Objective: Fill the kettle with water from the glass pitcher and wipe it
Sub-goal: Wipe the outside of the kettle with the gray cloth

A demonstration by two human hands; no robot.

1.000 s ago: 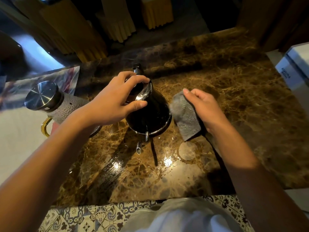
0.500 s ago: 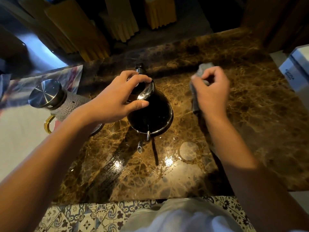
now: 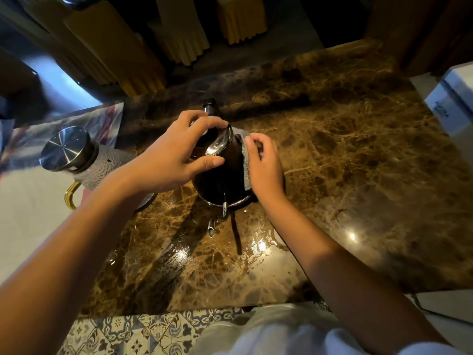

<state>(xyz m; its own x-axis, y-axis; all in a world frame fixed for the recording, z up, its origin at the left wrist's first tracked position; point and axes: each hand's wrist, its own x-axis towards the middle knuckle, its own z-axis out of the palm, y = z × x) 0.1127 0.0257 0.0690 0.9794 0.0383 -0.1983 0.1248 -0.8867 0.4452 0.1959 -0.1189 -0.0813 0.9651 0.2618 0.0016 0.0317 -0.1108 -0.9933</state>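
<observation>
Kettle [image 3: 220, 180] stands upright on the counter [image 3: 358, 175], spout towards the person. Left hand [image 3: 174, 160] clamps its lid from above, fingers curled. Right hand [image 3: 263, 165] presses a cloth [image 3: 245, 162] flat against the kettle's right flank; pitcher [image 3: 84, 155] sits left of the kettle

Left hand [image 3: 176, 160] grips kettle [image 3: 225, 180] lid; right hand [image 3: 263, 165] presses grey cloth [image 3: 245, 162] against kettle's right side.

A dining or banquet room, it seems: a polished brown marble counter [image 3: 345, 162] stands over patterned floor tiles [image 3: 143, 334], with chairs in pleated yellow covers [image 3: 240, 19] ranged on the dark floor beyond its far edge
</observation>
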